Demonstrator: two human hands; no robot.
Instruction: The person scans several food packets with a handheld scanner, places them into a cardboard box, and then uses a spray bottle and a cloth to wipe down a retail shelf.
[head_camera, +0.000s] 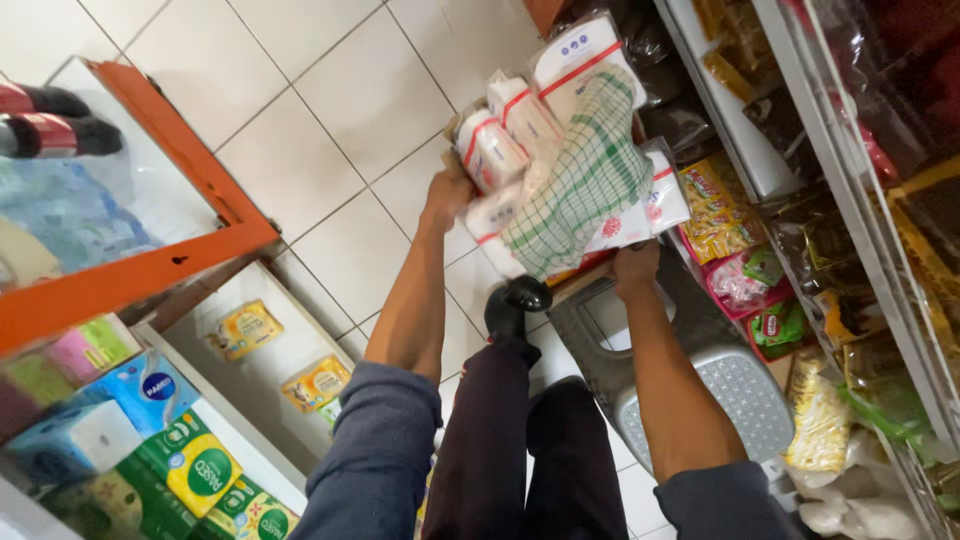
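Box of white packets under a checked cloth, gripped by left hand and right hand, both arms outstretched.

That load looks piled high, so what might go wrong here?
The white packets are heaped loosely under a checked cloth, so the top ones may slide off. The left hand and right hand grip only the bottom edges. The grey step stool beside the feet could trip the person.
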